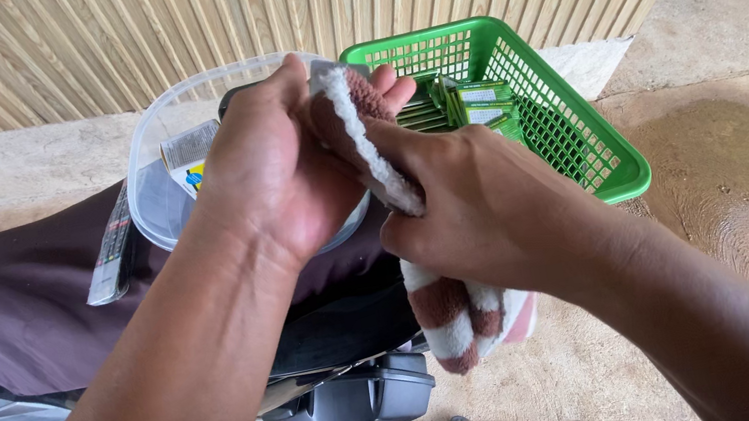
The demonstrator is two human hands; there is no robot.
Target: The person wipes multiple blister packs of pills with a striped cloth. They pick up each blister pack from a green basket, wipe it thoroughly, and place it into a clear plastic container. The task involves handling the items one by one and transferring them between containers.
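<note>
Both my hands grip a brown-and-white striped fluffy cloth (pixel 453 314) above a dark motorbike seat (pixel 24 300). My left hand (pixel 272 172) wraps around something hidden under the cloth's upper end. My right hand (pixel 481 208) squeezes the cloth lower down, with the tail hanging below it. What the cloth covers cannot be seen.
A clear plastic tub (pixel 155 141) with small items inside sits on the seat behind my left hand. To its right stands a green mesh basket (pixel 587 144) holding green packets (pixel 478 102). A remote-like object (pixel 112 249) lies on the seat. A ribbed wooden wall stands behind; the concrete floor has a wet patch at right.
</note>
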